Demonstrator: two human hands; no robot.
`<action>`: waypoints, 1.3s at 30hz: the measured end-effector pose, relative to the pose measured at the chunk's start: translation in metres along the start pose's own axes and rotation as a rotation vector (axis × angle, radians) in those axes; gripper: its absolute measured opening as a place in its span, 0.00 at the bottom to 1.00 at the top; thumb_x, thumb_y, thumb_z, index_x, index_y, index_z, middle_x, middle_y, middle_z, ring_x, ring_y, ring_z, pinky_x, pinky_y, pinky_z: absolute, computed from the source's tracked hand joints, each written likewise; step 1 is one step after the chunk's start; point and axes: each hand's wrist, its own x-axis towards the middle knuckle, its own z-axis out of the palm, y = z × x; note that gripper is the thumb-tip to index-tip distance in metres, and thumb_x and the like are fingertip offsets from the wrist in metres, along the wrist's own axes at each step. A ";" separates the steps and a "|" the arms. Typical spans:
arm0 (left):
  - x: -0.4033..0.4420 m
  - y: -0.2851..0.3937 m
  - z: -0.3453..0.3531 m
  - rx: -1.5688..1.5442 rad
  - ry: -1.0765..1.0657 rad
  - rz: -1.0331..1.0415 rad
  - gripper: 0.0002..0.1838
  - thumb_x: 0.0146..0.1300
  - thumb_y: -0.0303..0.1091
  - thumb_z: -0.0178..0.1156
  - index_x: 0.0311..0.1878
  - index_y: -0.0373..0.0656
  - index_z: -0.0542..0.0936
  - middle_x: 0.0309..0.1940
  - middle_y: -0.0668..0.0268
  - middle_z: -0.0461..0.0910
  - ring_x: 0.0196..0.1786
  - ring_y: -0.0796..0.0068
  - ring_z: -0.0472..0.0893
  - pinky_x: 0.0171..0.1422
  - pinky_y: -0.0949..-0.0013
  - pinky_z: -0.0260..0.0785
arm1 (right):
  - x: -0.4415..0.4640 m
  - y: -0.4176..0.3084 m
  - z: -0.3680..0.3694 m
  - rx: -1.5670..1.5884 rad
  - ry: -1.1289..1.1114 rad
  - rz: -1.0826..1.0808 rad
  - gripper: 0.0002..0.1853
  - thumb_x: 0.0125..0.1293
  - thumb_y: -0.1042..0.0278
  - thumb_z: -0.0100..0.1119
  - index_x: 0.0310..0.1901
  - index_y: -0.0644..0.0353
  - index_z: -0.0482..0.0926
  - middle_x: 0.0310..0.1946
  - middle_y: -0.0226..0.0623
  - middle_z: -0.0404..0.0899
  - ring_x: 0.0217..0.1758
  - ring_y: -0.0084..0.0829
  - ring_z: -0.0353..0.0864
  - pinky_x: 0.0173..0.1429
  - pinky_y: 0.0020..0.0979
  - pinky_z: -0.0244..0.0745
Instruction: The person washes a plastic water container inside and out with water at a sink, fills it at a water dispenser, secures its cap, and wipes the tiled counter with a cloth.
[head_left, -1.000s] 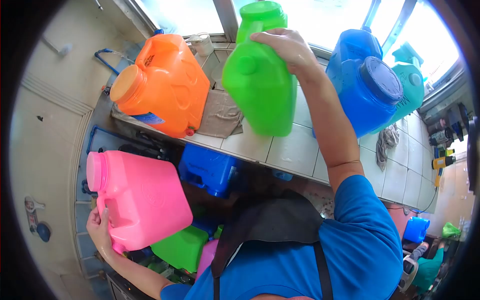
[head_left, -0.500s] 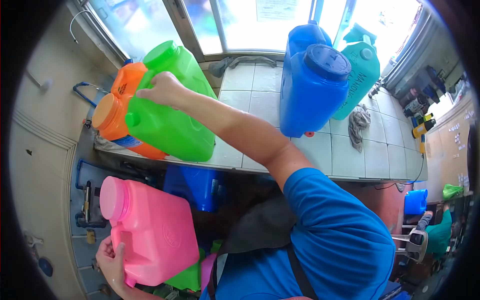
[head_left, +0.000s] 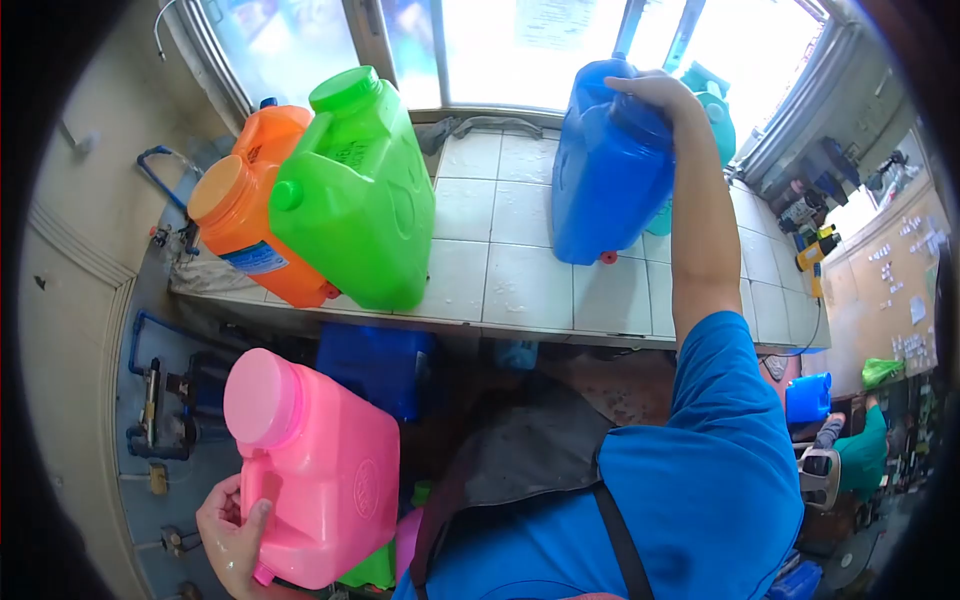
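Observation:
My left hand [head_left: 236, 530] is closed round the side handle of a pink plastic water jug [head_left: 335, 480], low at the left in front of the counter. The jug has a wide pink screw cap and a small spout cap near its base. My right hand [head_left: 655, 90] reaches over the top of a blue water jug [head_left: 610, 190] on the counter, fingers curled at its cap and handle; part of the grip is hidden. On the counter's left stand a green jug [head_left: 365, 210] and an orange jug [head_left: 235, 215]. A teal jug [head_left: 712, 120] is partly hidden behind my right arm.
The white tiled counter [head_left: 460, 270] runs below bright windows [head_left: 540, 50]. A grey cloth [head_left: 490, 125] lies at its back edge. Under it sits a dark blue container [head_left: 375, 370]. Pipes and valves line the left wall. A person in green [head_left: 862, 455] sits far right.
My right hand has left the green jug and swung right to the blue jug. The green jug now stands without a hand on it. My left hand still holds the pink jug.

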 end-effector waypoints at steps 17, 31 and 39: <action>0.008 0.050 0.031 0.130 -0.119 0.217 0.25 0.54 0.33 0.75 0.51 0.29 0.80 0.30 0.66 0.83 0.31 0.84 0.79 0.38 0.78 0.70 | 0.031 -0.132 0.119 -0.243 -0.044 -0.448 0.25 0.55 0.42 0.70 0.37 0.61 0.89 0.44 0.48 0.87 0.47 0.43 0.88 0.52 0.40 0.83; -0.036 0.177 0.150 0.152 -0.208 0.099 0.25 0.50 0.27 0.74 0.52 0.29 0.80 0.33 0.62 0.85 0.34 0.80 0.83 0.38 0.76 0.75 | -0.019 -0.006 0.008 -0.155 0.726 -0.492 0.36 0.55 0.26 0.64 0.40 0.60 0.85 0.35 0.45 0.84 0.45 0.44 0.83 0.46 0.44 0.76; -0.033 0.254 0.226 0.127 -0.258 0.055 0.27 0.48 0.29 0.76 0.51 0.27 0.81 0.34 0.60 0.86 0.37 0.78 0.84 0.42 0.74 0.76 | -0.002 0.136 -0.056 -0.292 0.325 -0.135 0.52 0.52 0.31 0.71 0.69 0.65 0.69 0.53 0.54 0.82 0.62 0.48 0.79 0.65 0.45 0.73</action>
